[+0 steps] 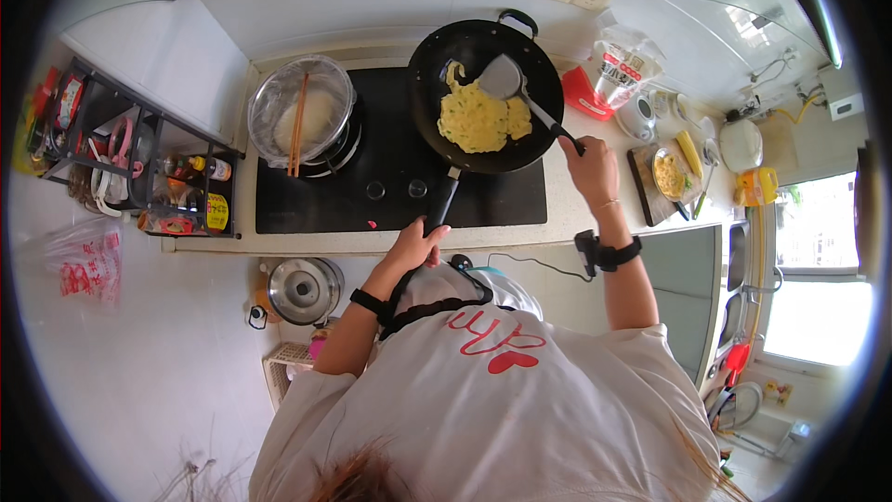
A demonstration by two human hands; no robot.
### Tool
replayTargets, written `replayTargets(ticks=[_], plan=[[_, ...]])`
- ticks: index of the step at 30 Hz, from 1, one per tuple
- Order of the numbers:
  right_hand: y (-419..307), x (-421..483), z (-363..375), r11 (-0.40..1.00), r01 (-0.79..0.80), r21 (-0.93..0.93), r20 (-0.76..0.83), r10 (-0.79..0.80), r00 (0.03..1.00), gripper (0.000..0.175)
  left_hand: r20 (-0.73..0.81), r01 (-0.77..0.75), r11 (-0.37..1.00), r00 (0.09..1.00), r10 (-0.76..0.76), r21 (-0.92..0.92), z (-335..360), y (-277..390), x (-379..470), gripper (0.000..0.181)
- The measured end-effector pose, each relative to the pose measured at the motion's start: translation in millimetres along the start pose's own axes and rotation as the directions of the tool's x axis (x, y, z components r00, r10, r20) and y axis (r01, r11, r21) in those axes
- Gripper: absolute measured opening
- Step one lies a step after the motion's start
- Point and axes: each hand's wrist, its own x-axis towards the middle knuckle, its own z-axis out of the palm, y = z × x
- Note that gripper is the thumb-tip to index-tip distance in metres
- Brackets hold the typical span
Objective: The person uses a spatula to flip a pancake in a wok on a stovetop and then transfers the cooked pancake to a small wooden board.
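My left hand (412, 247) is closed around the handle (444, 201) of a black wok (432, 77) on the right side of the cooktop. In the wok lies a flat yellow egg pancake (474, 118) flecked with green. My right hand (594, 171) grips the dark handle of a spatula (503, 77) with a broad grey blade. The blade rests at the upper right part of the egg, partly covering it; whether its edge is beneath the egg I cannot tell. A strip of egg curls up at the upper left edge.
A metal bowl (261, 118) under plastic film holds pale dough, with chopsticks (300, 125) across it, left on the black cooktop (390, 209). A spice rack (150, 160) stands further left. Rightward are a flour bag (617, 70), a cutting board (641, 185) bearing a bowl (669, 174), and a sink (737, 258).
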Motion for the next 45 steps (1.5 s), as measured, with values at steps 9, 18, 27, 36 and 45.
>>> replayTargets(ticks=[9, 18, 27, 36, 45], plan=[[-26, 21, -101, 0.958, -0.144, -0.249, 0.617, 0.271, 0.739, 0.057, 0.164, 0.08, 0.988, 0.985, -0.058, -0.131, 3, -18, 16, 0.034], [-63, 57, -87, 0.951, -0.069, -0.302, 0.716, 0.275, 0.642, 0.046, 0.012, 0.113, 0.988, 0.994, -0.112, -0.109, 50, -21, 19, 0.036], [-38, 27, -43, 0.965, 0.084, -0.248, 0.699, 0.118, 0.705, 0.036, 0.002, 0.102, 0.992, 0.995, -0.102, -0.077, 53, -27, 24, 0.039], [-38, -78, 34, 0.969, -0.238, 0.07, 0.266, 0.212, 0.94, 0.036, 0.0, 0.101, 0.99, 0.995, -0.101, -0.095, 51, -26, 23, 0.034], [-22, -69, 108, 0.852, -0.398, 0.34, 0.236, 0.333, 0.913, 0.047, -0.002, 0.102, 0.99, 0.995, -0.103, -0.098, 50, -25, 22, 0.043]])
